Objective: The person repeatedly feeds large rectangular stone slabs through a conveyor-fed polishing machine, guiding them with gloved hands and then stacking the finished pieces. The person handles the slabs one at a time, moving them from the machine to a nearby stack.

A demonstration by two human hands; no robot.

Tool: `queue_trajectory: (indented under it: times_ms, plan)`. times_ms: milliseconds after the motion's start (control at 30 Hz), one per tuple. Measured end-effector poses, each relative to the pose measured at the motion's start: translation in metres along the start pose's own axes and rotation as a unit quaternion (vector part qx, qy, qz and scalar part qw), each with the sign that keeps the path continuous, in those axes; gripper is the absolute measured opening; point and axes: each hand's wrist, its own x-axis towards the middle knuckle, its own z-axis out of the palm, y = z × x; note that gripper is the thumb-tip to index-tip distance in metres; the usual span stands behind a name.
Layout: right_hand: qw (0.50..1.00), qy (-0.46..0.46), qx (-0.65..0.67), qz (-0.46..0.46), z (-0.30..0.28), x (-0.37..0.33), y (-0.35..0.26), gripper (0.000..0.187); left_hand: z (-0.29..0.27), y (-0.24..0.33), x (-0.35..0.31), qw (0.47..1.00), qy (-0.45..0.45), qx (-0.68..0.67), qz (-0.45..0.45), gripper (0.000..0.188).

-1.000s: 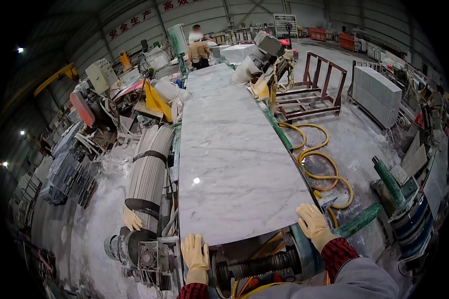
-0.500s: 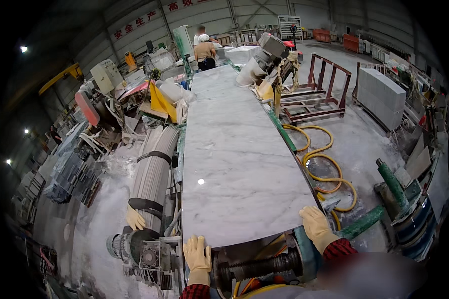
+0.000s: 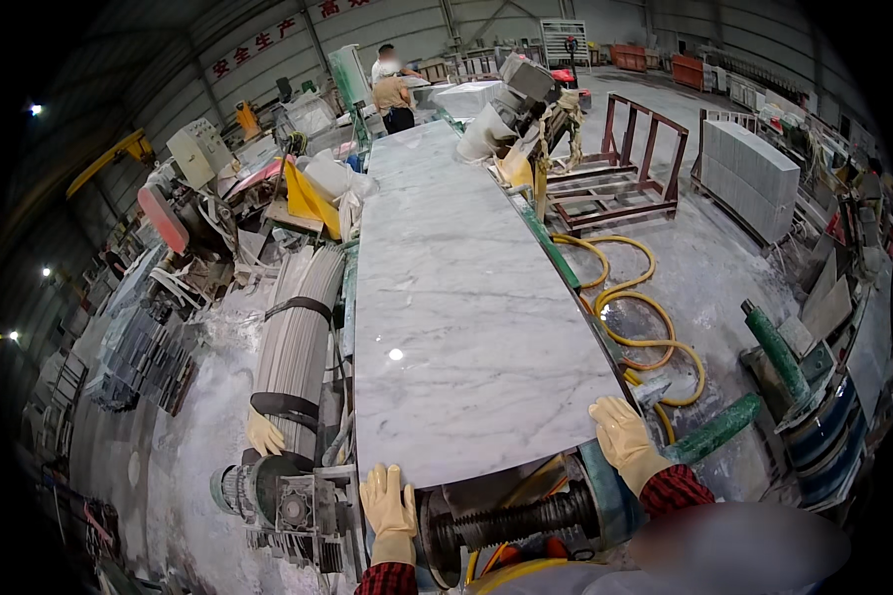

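A long, polished white marble slab [image 3: 456, 297] with grey veins stretches away from me on a green-framed roller conveyor. My left hand [image 3: 389, 504], in a cream rubber glove, rests at its near left corner with fingers extended. At the near right corner my right hand [image 3: 625, 441], gloved the same way, lays its fingers flat over the slab's edge. Both thumbs are hard to make out. Below the slab's near edge a dark threaded roller [image 3: 511, 524] shows between my hands. The slab hides most of the conveyor.
A strapped bundle of pale strips [image 3: 298, 347] stands left, with a loose cream glove [image 3: 265, 433] by a motor [image 3: 238, 488]. Yellow hose [image 3: 655, 297] coils on the right floor. Beyond are a red-brown metal rack [image 3: 615, 174], a machine head [image 3: 501, 124] and a co-worker [image 3: 394, 97].
The view has shifted slightly, so the scene sits a little further left. My hands stay at the slab's near corners. The far co-worker's pose has changed a little.
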Motion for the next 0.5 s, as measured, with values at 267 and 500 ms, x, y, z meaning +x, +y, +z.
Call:
queue_trajectory:
  times_ms: [267,500]
  plan:
    - [0.998,-0.049,0.03,0.028,-0.005,0.0,-0.004,0.029,-0.001,-0.002,-0.003,1.0,0.005,-0.002,0.0,0.05]
    - [1.0,-0.014,-0.023,-0.005,-0.01,0.007,-0.015,0.026,0.0,-0.005,-0.007,1.0,0.003,-0.005,-0.002,0.051]
